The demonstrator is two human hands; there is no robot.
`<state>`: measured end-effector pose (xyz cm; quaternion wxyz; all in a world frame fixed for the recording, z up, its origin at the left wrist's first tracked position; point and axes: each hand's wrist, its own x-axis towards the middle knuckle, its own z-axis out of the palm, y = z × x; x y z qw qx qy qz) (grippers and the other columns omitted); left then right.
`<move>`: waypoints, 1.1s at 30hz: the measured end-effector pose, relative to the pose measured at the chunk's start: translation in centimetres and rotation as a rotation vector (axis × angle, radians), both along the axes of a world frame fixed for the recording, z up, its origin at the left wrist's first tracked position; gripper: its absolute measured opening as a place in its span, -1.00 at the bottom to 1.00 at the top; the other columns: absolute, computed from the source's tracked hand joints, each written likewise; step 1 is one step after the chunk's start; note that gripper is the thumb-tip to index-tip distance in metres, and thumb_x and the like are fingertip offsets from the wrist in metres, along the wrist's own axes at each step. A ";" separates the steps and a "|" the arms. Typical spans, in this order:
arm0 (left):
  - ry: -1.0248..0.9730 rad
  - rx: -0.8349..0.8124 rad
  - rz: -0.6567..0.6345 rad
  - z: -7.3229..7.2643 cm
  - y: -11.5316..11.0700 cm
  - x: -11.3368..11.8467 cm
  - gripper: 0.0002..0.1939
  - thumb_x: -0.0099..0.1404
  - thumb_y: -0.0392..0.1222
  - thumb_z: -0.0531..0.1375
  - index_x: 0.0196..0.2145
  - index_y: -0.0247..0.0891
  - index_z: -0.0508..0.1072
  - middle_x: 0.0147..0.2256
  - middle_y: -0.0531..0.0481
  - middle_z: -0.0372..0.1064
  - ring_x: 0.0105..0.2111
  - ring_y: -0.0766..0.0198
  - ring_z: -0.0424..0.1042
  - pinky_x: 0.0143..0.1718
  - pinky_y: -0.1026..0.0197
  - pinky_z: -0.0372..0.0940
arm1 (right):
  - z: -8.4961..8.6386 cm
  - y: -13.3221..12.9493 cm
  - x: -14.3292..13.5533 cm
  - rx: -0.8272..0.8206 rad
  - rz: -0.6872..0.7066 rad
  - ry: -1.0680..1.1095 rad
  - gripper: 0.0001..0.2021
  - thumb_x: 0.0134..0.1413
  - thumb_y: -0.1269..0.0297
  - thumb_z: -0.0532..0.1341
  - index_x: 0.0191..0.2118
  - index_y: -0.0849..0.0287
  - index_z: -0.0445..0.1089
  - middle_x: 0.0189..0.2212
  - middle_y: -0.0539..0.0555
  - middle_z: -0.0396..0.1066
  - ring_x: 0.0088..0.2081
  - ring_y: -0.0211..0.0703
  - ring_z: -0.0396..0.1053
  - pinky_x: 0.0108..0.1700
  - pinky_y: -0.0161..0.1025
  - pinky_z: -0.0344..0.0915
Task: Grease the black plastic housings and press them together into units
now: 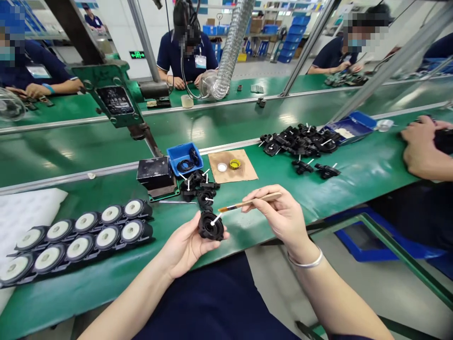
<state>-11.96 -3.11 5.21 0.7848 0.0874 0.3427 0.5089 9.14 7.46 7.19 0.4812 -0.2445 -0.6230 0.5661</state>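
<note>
My left hand [187, 248] holds a round black part [209, 225] with a white pin [215, 219] standing up from its middle. Between the fingers and thumb of my right hand [278, 210] is a wooden-handled brush [244, 203]; its bristles are close to the tip of the pin, and whether they touch is unclear. Just beyond my left hand, several similar black parts [205, 198] lie in a small heap. A brown card [247, 171] further back carries a white cap [222, 167] and a yellow-rimmed cap [234, 164].
Two rows of black housings with cream discs [79, 246] occupy the left side. A blue bin [173, 154] holds black rings beside a black block [154, 171]. A pile of black parts [300, 141] lies right, near a co-worker's hands [423, 146]. A green press [113, 97] overhangs the back left.
</note>
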 end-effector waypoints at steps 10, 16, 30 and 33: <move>-0.041 -0.123 -0.055 0.7 -0.2 -0.5 -0.45 0.51 0.00 -0.08 -0.07 -0.58 0.48 -0.20 -0.35 0.56 -0.25 0.11 0.62 -0.32 0.31 0.54 | 0.6 0.0 -2.0 0.100 0.179 -0.057 -0.91 0.22 0.43 0.24 -0.17 0.19 0.34 -0.24 0.05 0.52 -0.27 -0.24 0.57 -0.15 -0.24 0.57; -0.060 -0.133 -0.079 0.6 -0.3 -0.6 -0.43 0.50 0.03 -0.08 -0.06 -0.59 0.48 -0.21 -0.36 0.56 -0.26 0.13 0.62 -0.32 0.32 0.54 | 0.8 0.2 -2.6 0.078 0.233 -0.101 -0.89 0.20 0.39 0.27 -0.17 0.19 0.35 -0.22 0.06 0.53 -0.26 -0.24 0.56 -0.13 -0.22 0.58; -0.011 -0.129 -0.076 0.3 -0.3 -0.7 -0.47 0.49 0.04 -0.03 0.04 -0.52 0.42 -0.20 -0.34 0.56 -0.29 0.16 0.62 -0.25 0.25 0.54 | 2.0 0.4 -2.0 0.438 0.215 -0.383 -0.90 0.25 0.38 0.19 -0.13 0.15 0.37 -0.20 0.08 0.50 -0.18 -0.25 0.53 -0.09 -0.28 0.53; 0.007 -0.123 -0.076 0.1 -0.3 -0.6 -0.48 0.48 0.03 0.00 0.07 -0.51 0.41 -0.18 -0.36 0.56 -0.29 0.15 0.62 -0.22 0.22 0.54 | 1.9 0.3 -1.8 0.440 0.229 -0.378 -0.88 0.26 0.40 0.17 -0.10 0.14 0.35 -0.19 0.08 0.48 -0.23 -0.27 0.52 -0.12 -0.29 0.53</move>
